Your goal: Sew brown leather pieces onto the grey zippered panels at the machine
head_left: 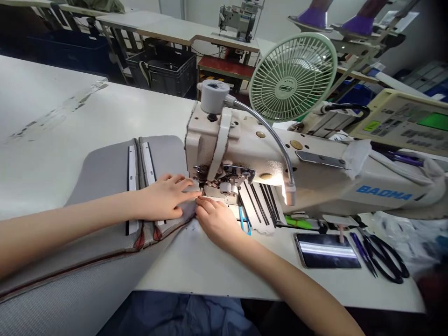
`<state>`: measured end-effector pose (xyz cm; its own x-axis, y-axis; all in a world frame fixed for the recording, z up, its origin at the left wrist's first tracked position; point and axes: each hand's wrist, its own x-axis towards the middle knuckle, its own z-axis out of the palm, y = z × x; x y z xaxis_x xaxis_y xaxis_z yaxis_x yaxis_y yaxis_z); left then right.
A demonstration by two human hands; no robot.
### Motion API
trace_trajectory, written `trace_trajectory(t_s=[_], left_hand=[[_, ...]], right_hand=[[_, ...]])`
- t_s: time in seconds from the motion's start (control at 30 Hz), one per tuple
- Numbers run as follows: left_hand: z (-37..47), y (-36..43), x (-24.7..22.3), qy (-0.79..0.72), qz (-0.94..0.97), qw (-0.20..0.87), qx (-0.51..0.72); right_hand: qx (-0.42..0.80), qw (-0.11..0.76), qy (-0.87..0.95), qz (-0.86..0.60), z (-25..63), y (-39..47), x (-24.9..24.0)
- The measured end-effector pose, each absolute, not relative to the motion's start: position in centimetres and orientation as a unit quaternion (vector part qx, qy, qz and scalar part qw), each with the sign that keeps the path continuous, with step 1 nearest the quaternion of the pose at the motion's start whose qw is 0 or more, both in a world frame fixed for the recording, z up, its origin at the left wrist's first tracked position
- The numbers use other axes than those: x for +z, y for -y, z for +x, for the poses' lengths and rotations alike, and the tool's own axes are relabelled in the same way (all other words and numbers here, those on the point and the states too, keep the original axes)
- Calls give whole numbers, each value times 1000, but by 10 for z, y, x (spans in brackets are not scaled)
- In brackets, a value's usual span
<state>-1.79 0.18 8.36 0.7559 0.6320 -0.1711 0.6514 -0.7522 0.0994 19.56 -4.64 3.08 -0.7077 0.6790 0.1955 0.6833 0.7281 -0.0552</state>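
Note:
A grey padded fabric piece [105,182] with a brown-edged seam lies across the table, its right edge under the needle area of a sewing machine [245,149]. My left hand [170,198] rests on top of the fabric, fingers spread toward the needle. Close beside it, my right hand [217,221] has its fingers bent together over the fabric's edge, just in front of the presser foot. Two white strips [132,168] with dark edges run along the fabric near my left wrist. The exact pinch of my right fingertips is partly hidden.
Blue-handled snips [244,221] and black strips [261,205] lie right of the needle. Farther right are a phone [327,250], a purple pen [363,252] and black scissors [385,256]. A green fan [292,77] and a control panel [406,121] stand behind the machine.

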Motion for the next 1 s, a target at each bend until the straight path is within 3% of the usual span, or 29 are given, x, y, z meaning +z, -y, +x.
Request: trace_trajectory(t_s=[0.23, 0.53, 0.6, 0.67, 0.8, 0.9, 1.0], left_hand=[[3, 24, 107, -371, 902, 172, -140], [3, 24, 95, -361, 906, 155, -156], [2, 27, 94, -350, 916, 142, -138], [1, 30, 93, -340, 927, 125, -102], [0, 30, 93, -335, 931, 132, -64], [0, 24, 99, -338, 920, 177, -84], [-1, 19, 106, -344, 911, 213, -78]], right_hand=[[-109, -23, 763, -636, 258, 34, 54], [-82, 1, 731, -677, 280, 46, 64], [-2, 37, 719, -694, 291, 72, 76], [177, 58, 708, -681, 307, 111, 84], [605, -32, 550, -574, 343, 194, 88], [711, -58, 462, -527, 359, 224, 90], [683, 54, 550, -477, 355, 210, 97]])
